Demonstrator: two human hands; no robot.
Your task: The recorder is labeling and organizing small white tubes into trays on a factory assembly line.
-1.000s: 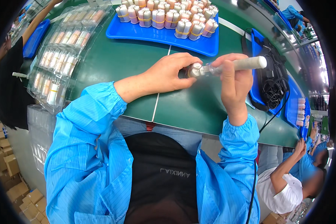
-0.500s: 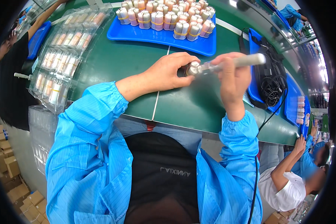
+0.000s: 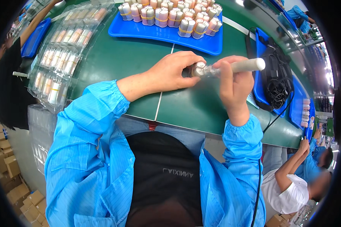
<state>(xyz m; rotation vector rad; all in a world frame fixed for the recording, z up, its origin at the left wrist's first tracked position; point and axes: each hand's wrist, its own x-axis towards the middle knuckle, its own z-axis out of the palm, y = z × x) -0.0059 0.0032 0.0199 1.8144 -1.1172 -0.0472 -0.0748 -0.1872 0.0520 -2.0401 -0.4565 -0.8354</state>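
My left hand (image 3: pixel 177 71) grips a bundle of small cylinders (image 3: pixel 200 69) between thumb and fingers, with the pale round tops showing. My right hand (image 3: pixel 235 81) is closed round a pale rod-shaped tool (image 3: pixel 249 65) with a see-through front part, held tilted. The tool's front end meets or overlaps the bundle's tops; whether it touches them I cannot tell. Behind my hands, a blue tray (image 3: pixel 159 41) carries several similar bundles (image 3: pixel 186 27), silver and pinkish, bound with yellow bands.
Clear plastic blister trays (image 3: pixel 61 60) with pale tubes lie at the left of the green table (image 3: pixel 193 104). On the right, a black bag with cables (image 3: pixel 274 81) sits in another blue tray. Cartons (image 3: pixel 12 166) stand at lower left. Other people (image 3: pixel 291 185) work nearby.
My right hand has brought the tool slightly left and down, and its blur has lessened. My left hand still holds the bundle in about the same place.
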